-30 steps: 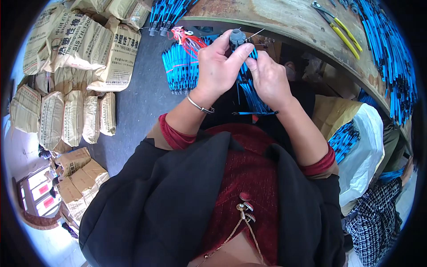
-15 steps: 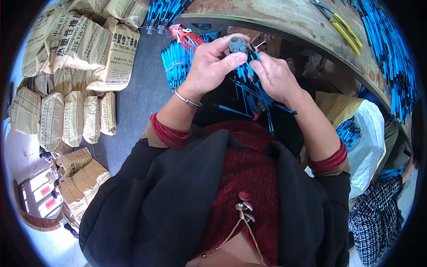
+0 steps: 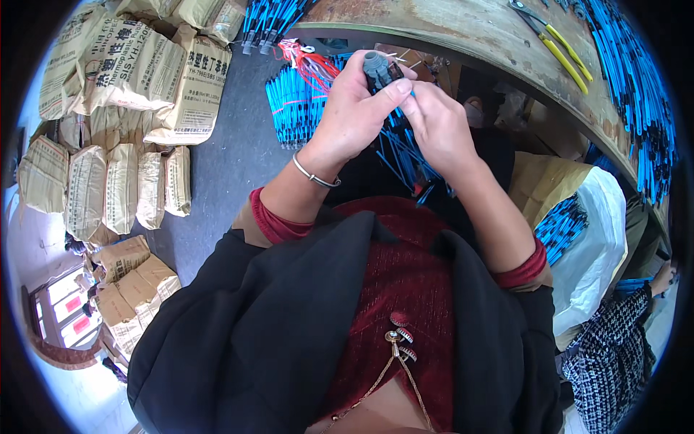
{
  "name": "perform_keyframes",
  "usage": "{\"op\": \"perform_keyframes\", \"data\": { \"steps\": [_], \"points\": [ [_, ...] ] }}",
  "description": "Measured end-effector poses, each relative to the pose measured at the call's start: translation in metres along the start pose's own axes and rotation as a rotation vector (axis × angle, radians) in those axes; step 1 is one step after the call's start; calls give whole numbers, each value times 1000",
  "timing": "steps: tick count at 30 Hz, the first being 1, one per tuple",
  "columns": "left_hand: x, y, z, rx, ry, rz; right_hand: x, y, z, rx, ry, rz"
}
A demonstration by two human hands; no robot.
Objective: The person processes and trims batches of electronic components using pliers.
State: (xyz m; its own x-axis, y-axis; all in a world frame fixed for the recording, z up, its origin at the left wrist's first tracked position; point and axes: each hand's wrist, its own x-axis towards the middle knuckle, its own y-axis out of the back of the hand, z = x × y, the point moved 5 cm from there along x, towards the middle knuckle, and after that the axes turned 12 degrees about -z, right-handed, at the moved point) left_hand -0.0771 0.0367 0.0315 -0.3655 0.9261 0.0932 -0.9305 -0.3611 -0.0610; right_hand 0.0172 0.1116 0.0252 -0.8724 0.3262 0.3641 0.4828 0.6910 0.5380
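Note:
My left hand is closed around a grey-green cylindrical part with a rounded, stepped end. A small black piece sits against that part's right side, close to my left thumb. My right hand meets it there, thumb and fingers pinched together at the side of the part; what they grip is mostly hidden, though a bit of blue shows at the fingertips. Below both hands, a loose bunch of blue and black thin rods lies over my dark lap.
Banded bundles of blue rods and red-white strings are left of my hands. Yellow-handled pliers lie on the wooden table, blue rods heaped at its right. A white sack stands right; a person's checked sleeve is beyond. Paper bags fill the left.
The grey-green part has tilted, so more of its side shows. My right hand has shifted slightly left and down, its fingers now bunched closer to the part. The loose rods have shifted.

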Motion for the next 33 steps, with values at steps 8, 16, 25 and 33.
{"op": "perform_keyframes", "data": {
  "steps": [8,16,25,33],
  "points": [
    [0,-10,18,-3,-186,-357,-27,18,-4,126,50,128],
    [0,-6,16,117,-164,-422,-22,18,0,51,105,-17],
    [6,-17,17,42,-86,-95,-24,14,-13,6,68,152],
    [4,-14,23,81,-203,-181,-30,24,-2,160,-47,132]
  ]
}}
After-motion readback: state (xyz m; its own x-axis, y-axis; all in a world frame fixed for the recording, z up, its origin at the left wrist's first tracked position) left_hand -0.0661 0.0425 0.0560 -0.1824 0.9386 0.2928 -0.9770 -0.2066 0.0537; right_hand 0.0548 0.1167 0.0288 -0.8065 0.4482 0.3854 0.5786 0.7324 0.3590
